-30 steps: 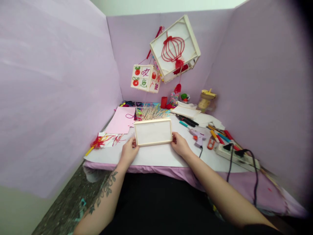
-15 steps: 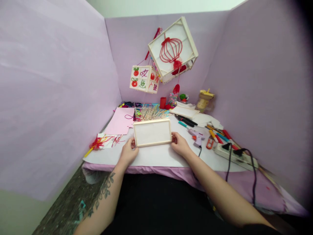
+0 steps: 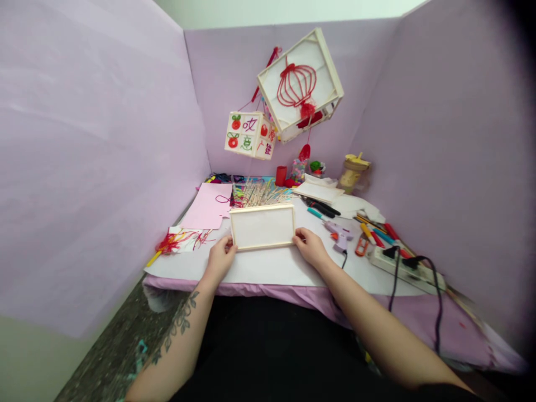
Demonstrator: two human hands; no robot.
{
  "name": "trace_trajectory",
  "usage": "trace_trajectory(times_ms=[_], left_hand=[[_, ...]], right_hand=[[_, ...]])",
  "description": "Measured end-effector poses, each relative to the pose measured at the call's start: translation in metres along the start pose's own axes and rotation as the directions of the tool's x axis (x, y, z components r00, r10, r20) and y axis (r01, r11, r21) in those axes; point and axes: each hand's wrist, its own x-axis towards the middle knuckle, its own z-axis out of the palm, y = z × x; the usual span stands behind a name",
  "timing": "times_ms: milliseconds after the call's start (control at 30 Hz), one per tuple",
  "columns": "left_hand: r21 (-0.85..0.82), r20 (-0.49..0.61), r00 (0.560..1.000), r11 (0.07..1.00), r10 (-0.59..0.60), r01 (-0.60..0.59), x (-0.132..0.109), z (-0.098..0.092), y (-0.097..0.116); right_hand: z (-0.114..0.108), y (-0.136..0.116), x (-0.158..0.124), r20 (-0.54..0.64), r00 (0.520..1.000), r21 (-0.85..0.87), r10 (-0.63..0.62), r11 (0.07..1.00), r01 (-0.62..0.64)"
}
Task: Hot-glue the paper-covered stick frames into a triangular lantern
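A rectangular wooden frame panel (image 3: pixel 263 228), white inside its pale wood strips, is held over the white-covered table (image 3: pixel 268 271). My left hand (image 3: pixel 221 258) is closed on its lower left edge, fingertips curled around the corner. On the opposite side my right hand (image 3: pixel 310 247) pinches the lower right edge. The panel's top leans away from me. Behind it lie many thin sticks (image 3: pixel 263 193). A lilac hot glue gun (image 3: pixel 340 234) rests to the right of my right hand.
Two paper lanterns (image 3: pixel 250 135) hang above the back. Pink paper (image 3: pixel 207 206) and red string (image 3: pixel 170 243) lie left. Black-handled pliers (image 3: pixel 321 206), markers (image 3: pixel 379 231), an orange cutter (image 3: pixel 362 244) and a corded power strip (image 3: pixel 408 269) are right. Lilac walls (image 3: pixel 104 139) enclose the table.
The whole scene has shifted slightly right in view. Both hands keep their hold on the frame panel, which has barely moved relative to the table.
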Motion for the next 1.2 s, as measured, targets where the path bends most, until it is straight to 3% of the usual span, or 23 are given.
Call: trace_trajectory(times_ms=[1200], left_hand=[[0.129, -0.004, 1.000, 0.991, -0.021, 0.021, -0.0004, 0.0020, 0.0033]], right_hand=[[-0.0020, -0.0051, -0.0007, 0.033, 0.999, -0.038, 0.035, 0.999, -0.033]])
